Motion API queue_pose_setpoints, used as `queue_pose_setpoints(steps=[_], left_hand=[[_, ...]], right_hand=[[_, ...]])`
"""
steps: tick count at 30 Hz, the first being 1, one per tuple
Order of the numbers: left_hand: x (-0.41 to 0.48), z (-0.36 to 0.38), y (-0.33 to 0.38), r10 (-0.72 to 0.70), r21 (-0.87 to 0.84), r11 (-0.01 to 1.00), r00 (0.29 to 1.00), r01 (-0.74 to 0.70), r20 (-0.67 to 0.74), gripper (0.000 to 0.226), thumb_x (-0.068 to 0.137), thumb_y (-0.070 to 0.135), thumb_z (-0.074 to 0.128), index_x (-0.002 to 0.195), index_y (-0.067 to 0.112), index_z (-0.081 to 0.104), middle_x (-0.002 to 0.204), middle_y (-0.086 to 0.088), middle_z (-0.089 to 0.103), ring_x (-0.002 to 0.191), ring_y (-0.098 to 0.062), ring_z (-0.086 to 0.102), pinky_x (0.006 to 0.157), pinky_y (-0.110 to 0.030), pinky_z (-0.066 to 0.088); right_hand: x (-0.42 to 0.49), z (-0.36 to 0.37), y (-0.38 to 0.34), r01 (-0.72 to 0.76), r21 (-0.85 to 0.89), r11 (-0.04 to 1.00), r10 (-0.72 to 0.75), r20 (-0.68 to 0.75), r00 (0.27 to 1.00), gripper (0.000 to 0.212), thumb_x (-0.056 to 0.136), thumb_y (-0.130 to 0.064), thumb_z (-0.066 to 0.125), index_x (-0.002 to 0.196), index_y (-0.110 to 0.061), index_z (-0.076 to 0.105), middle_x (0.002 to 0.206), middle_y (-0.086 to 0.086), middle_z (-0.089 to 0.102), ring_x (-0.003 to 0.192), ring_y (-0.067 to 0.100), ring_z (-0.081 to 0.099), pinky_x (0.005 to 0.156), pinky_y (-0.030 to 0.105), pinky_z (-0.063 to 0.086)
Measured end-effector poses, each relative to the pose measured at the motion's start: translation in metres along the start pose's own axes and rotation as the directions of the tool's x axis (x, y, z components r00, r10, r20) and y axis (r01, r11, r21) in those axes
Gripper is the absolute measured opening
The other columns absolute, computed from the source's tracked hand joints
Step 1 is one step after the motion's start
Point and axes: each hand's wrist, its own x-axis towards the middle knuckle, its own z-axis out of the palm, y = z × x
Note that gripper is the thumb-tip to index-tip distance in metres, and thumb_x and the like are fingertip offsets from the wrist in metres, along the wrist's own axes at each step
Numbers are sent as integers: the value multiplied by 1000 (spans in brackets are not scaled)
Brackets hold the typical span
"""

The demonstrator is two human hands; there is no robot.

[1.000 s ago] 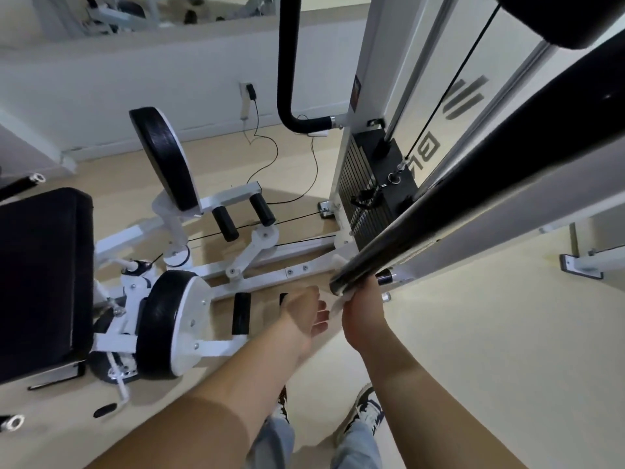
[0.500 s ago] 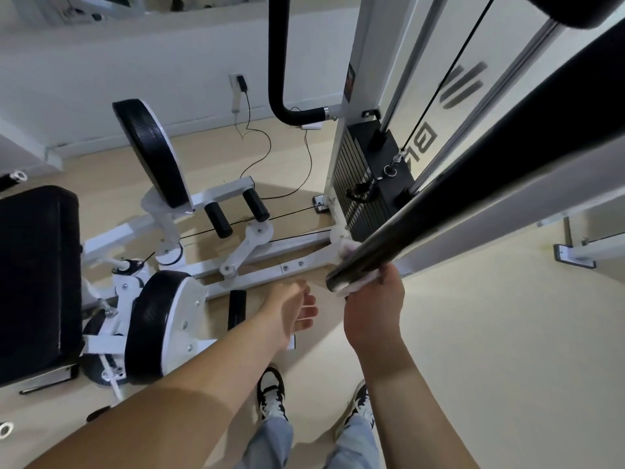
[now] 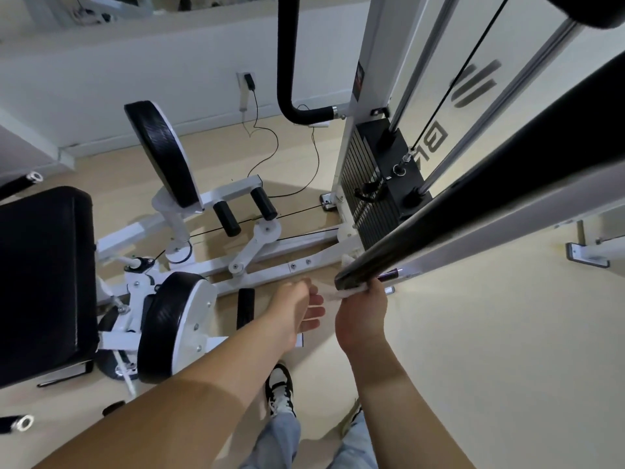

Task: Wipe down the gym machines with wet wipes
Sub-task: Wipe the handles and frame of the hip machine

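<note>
Through the head camera we saw the right hand grasping a white wipe. Its fingers were curled up around the wipe and pressed it against the underside of the black bar, right at the bar's low tip. From that hand the bar ran up and away to the right, with a white rail just beneath it. The wipe showed only as a crumpled strip poking out to the left of the knuckles, touching the bar.

The left hand hung just left of the right one, released and holding nothing, with its fingers loosely bent and its palm turned toward the right hand. It was clear of the bar. We could not tell whether the wipe's loose end reached its fingertips.

Beyond both hands stood the weight stack, and a white base beam lay just past the left hand. Further left of that hand we saw a round black pad and then a black seat. Below the wrists a shoe stood on the pale floor.
</note>
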Motion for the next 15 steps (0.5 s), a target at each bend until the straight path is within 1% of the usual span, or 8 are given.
queue_pose_setpoints(steps=[2, 3, 5, 7, 8, 10, 12, 15], left_hand=[[-10, 4, 5, -2, -17, 1000, 1000, 2, 19, 22, 102, 19, 50, 110, 5, 65, 95, -12, 71, 78, -27, 68, 77, -41, 57], [-14, 6, 7, 2, -18, 1000, 1000, -2, 22, 22, 101, 20, 51, 109, 7, 66, 92, -11, 71, 75, -25, 67, 71, -39, 57], [-23, 9, 13, 17, -28, 999, 1000, -17, 18, 26, 103, 23, 48, 111, 7, 67, 93, -10, 71, 74, -24, 67, 69, -37, 56], [-28, 10, 19, 29, -58, 998, 999, -28, 15, 32, 106, 27, 44, 115, 6, 65, 98, -11, 71, 80, -26, 68, 76, -40, 58], [-29, 9, 21, 36, -65, 997, 999, -36, 13, 33, 107, 30, 44, 116, 6, 65, 99, -11, 71, 82, -27, 69, 79, -41, 59], [-30, 7, 26, 59, -60, 996, 998, -58, 8, 32, 108, 31, 45, 113, 7, 66, 99, -12, 72, 83, -27, 70, 82, -42, 60], [-31, 4, 29, 92, -43, 995, 996, -92, 8, 31, 107, 29, 45, 111, 6, 66, 102, -13, 73, 84, -27, 71, 83, -43, 60], [-38, 2, 32, 130, 4, 991, 991, -130, 12, 29, 107, 28, 45, 110, 10, 66, 107, -14, 74, 87, -27, 71, 89, -45, 61]], right_hand=[[-25, 6, -17, -2, 47, 999, 3, -36, 999, 22, 107, -12, 43, 104, 6, 55, 81, 7, 56, 77, 19, 56, 74, 24, 49], [-36, 10, -31, -12, 104, 995, 19, -63, 998, 19, 106, -8, 41, 101, -1, 59, 81, 6, 61, 69, 16, 60, 62, 19, 51], [-51, 18, -57, 43, 247, 968, -22, -88, 996, 25, 103, 5, 46, 115, -8, 64, 90, 7, 63, 65, 14, 61, 46, 16, 51], [-59, 23, -76, 71, 323, 944, -32, -125, 992, 31, 104, 7, 45, 127, -4, 61, 86, 6, 57, 61, 12, 55, 42, 15, 48], [-55, 22, -73, 51, 358, 932, -14, -106, 994, 27, 104, 2, 44, 121, -7, 63, 84, 6, 55, 65, 15, 55, 46, 17, 50], [-46, 21, -64, 24, 396, 918, 23, -112, 993, 21, 101, -8, 49, 111, -12, 67, 90, 6, 61, 85, 24, 61, 69, 25, 52], [-29, 16, -51, 76, 202, 976, -54, -112, 992, 23, 98, -4, 58, 116, -10, 70, 95, 3, 68, 99, 26, 64, 82, 30, 48], [-10, 8, -50, -7, 50, 999, 7, -8, 1000, 19, 101, -4, 55, 103, -8, 73, 89, 3, 72, 89, 20, 65, 90, 37, 48]])
